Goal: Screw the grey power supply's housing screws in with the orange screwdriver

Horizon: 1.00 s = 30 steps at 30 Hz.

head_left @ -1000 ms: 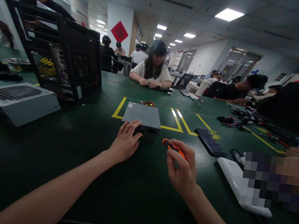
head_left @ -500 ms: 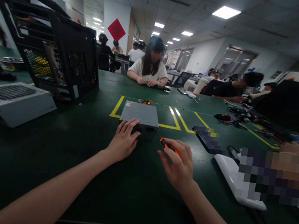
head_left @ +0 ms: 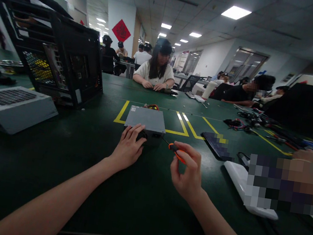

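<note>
A grey computer power supply unit (head_left: 146, 117) lies on the green table in front of me, its wires bunched behind it. My left hand (head_left: 129, 145) grips its near left side, fingers over the top edge and thumb against the near face. An orange and black screwdriver (head_left: 174, 147) is pinched between the thumb and fingers of my right hand (head_left: 188, 168). Its thin shaft points left, to the near right corner of the power supply unit, beside the power socket. Whether the tip sits on a screw is too small to tell.
A black computer case (head_left: 65, 56) stands at the left, behind another grey power supply unit (head_left: 13, 108). To the right lie a dark phone-like slab (head_left: 215, 144), a white flat device (head_left: 240, 185) and tangled cables (head_left: 235, 123). A person (head_left: 158, 68) sits opposite; another person's hand is at far right.
My right-hand fingers have shifted on the screwdriver handle, and the thumb has moved slightly right. The left hand and power supply unit keep their places.
</note>
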{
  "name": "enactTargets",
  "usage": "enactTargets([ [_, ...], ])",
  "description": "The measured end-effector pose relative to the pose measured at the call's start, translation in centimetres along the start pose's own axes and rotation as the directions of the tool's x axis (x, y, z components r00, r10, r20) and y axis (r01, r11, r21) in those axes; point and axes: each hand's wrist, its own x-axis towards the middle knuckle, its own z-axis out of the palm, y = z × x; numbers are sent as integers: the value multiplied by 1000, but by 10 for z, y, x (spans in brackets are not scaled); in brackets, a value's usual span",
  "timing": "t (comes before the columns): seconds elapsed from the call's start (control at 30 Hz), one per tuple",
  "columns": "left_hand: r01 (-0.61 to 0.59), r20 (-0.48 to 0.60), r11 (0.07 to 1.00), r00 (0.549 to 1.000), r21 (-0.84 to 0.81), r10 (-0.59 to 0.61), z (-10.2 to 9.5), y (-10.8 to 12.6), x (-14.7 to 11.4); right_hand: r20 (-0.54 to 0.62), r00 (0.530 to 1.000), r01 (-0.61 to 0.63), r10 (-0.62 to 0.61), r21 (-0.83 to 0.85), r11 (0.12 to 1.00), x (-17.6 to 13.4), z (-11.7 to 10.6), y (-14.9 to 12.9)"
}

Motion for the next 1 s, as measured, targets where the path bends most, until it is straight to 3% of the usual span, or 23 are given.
enactTargets([
  [0.43, 2, 7, 1000, 1000, 20, -2, 0, 1, 0, 59, 995, 84, -82, -34, 996, 0, 2, 0],
  [1.0, 0, -1, 1000, 1000, -8, 0, -1, 1, 0, 31, 999, 39, -39, 2, 999, 2, 0, 1],
])
